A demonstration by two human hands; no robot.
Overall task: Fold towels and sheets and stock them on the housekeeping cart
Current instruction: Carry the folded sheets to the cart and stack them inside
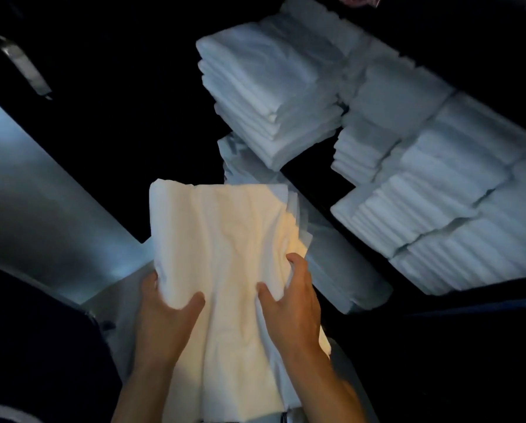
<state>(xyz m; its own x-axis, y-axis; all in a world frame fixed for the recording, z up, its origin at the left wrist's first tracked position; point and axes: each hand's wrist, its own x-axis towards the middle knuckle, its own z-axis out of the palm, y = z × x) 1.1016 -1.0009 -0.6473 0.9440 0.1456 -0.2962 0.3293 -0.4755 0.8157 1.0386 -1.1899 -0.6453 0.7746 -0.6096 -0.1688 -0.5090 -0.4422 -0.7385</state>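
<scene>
Folded white sheet, creased and lit warm, is held up in front of the person: left hand and right hand grip its lower part, fingers curled into the cloth. Beyond it, stacked folded sheets and rows of folded towels fill the dark cart shelf.

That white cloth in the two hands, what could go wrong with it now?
The folded cloth is held only near its lower part by the left hand and right hand, so its top could flop open. The tall stack nearby looks uneven, so adding to it might tip it.
</scene>
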